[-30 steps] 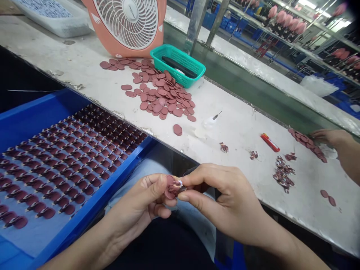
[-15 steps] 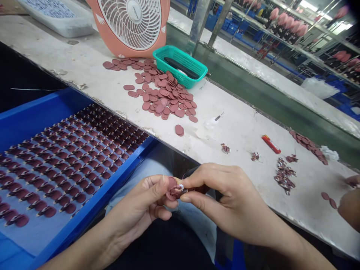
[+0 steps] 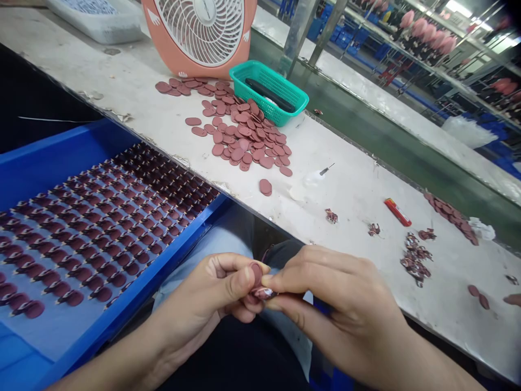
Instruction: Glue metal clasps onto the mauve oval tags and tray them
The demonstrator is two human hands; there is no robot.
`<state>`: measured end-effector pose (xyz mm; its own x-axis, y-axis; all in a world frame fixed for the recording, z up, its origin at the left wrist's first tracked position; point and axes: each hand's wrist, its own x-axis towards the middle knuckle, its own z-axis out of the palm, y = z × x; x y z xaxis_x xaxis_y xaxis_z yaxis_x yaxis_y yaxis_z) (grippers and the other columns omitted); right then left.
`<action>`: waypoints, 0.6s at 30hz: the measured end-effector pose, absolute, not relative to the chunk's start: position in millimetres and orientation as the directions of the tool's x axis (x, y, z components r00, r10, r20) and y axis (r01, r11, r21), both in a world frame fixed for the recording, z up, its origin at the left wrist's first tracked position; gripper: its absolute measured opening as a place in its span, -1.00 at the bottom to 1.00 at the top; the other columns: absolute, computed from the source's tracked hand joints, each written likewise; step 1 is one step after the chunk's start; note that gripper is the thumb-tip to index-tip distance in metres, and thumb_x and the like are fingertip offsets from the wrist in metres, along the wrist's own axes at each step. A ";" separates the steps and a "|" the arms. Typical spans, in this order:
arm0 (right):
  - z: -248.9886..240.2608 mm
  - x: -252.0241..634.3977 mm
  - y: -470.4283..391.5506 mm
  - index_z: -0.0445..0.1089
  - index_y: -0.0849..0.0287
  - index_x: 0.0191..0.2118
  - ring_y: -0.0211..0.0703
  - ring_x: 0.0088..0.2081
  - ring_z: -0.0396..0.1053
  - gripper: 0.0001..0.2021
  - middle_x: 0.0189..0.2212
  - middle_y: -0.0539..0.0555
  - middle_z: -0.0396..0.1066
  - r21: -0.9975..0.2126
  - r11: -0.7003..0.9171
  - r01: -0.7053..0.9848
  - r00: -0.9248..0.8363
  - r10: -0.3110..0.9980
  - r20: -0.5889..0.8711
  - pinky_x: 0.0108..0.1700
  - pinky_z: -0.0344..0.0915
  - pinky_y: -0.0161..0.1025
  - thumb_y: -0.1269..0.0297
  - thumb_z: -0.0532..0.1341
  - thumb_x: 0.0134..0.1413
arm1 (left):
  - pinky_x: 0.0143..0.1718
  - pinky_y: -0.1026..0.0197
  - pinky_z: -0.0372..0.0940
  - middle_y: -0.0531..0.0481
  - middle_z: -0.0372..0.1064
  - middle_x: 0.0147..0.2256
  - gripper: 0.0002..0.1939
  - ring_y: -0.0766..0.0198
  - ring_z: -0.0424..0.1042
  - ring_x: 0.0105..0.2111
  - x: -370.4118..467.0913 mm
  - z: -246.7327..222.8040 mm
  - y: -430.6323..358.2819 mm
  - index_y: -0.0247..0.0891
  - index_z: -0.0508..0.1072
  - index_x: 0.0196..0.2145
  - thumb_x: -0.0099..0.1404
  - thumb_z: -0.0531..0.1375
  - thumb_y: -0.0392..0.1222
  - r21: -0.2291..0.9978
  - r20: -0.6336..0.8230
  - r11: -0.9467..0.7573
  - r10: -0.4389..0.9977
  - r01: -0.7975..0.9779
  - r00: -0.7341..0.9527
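One maroon oval disc (image 3: pixel 256 273), a small white-and-maroon part (image 3: pixel 265 294) touching it, sits between the left hand (image 3: pixel 220 290), which pinches the disc, and the right hand (image 3: pixel 337 304), thumb and finger narrowed on the part, near the counter (image 3: pixel 358 182).

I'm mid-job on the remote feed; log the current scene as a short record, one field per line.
Left hand: the left hand pinches a brown oval disc
Right hand: the right hand has thumb and forefinger on a small white-marked piece, close against the disc
Blue tray: the tray holds rows of brown pieces
Loose discs: a pile beside the green basket
Behind pile: orange fan
Right side: red item near a cluster of small parts
Unclear: finer detail of the held pieces
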<state>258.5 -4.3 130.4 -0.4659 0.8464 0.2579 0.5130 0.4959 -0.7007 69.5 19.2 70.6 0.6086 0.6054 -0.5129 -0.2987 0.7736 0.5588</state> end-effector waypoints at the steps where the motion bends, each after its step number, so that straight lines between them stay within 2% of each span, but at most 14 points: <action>1: 130.7 257.7 -5.6 0.44 0.16 -0.15 -0.30 -0.37 0.48 -0.89 -0.36 0.00 0.56 -0.697 0.498 0.516 -0.458 0.848 0.267 -0.28 0.44 -0.35 0.44 0.29 0.22 | -0.55 0.47 0.28 0.09 0.36 -0.62 -0.61 0.46 0.28 -0.61 69.3 71.4 19.0 -0.25 0.63 -0.51 -0.09 0.51 0.14 0.558 -0.518 0.774 0.607 -0.300 0.603; 6: 133.4 253.8 -8.4 0.44 0.15 -0.16 -0.30 -0.39 0.49 -0.87 -0.39 0.00 0.56 -0.699 0.496 0.515 -0.445 0.852 0.276 -0.28 0.46 -0.37 0.47 0.29 0.20 | -0.54 0.48 0.27 0.08 0.37 -0.64 -0.62 0.46 0.30 -0.61 67.0 72.5 17.2 -0.23 0.64 -0.50 -0.10 0.51 0.14 0.569 -0.494 0.761 0.619 -0.311 0.611; 13: 136.5 251.3 -8.0 0.44 0.13 -0.13 -0.32 -0.34 0.51 -0.84 -0.34 -0.02 0.57 -0.686 0.500 0.529 -0.474 0.844 0.250 -0.22 0.46 -0.41 0.47 0.30 0.19 | -0.56 0.47 0.28 0.07 0.40 -0.62 -0.60 0.45 0.30 -0.61 61.7 68.9 18.3 -0.25 0.63 -0.51 -0.08 0.50 0.16 0.601 -0.445 0.740 0.623 -0.300 0.643; 18: 139.7 256.7 -9.1 0.41 0.21 0.04 -0.34 -0.23 0.49 -0.59 -0.20 0.01 0.51 -0.648 0.472 0.598 -0.426 0.872 0.242 -0.13 0.44 -0.51 0.31 0.41 0.08 | -0.58 0.46 0.34 0.10 0.36 -0.60 -0.63 0.44 0.32 -0.60 61.1 62.3 21.6 -0.24 0.64 -0.45 -0.05 0.50 0.12 0.498 -0.468 0.807 0.559 -0.318 0.684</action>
<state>256.7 -9.1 139.7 -0.4260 0.8719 0.2417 0.5979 0.4717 -0.6481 61.1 21.6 62.3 0.6845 0.5588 -0.4682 -0.3183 0.8069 0.4976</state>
